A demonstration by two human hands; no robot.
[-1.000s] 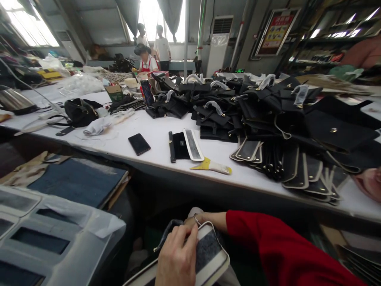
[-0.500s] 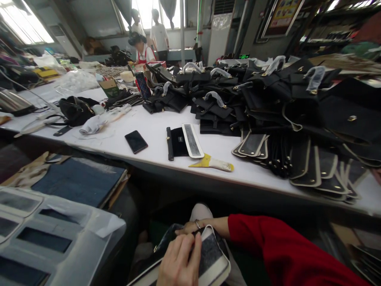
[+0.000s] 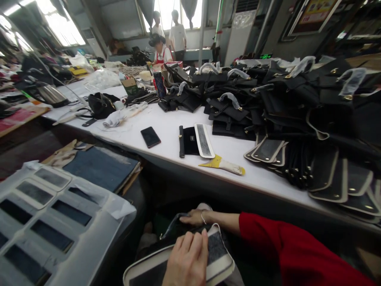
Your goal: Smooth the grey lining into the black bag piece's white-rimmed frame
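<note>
The left hand (image 3: 186, 260) ran off the bottom edge, covering part of the grey, white-edged panel (image 3: 214, 254); beneath it, the black piece (image 3: 178, 230) was unclear.

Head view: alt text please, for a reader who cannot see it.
Below a white table, the left hand presses flat on a grey panel with a pale border, and the right hand, red-sleeved, rests on dark material beyond it. On the table lie a phone, a scraper and piled black bags.

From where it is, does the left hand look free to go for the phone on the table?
Probably not at once: the left hand lies flat on the grey panel in the lap, below the table edge. The phone lies uncovered, nothing around it.
</note>
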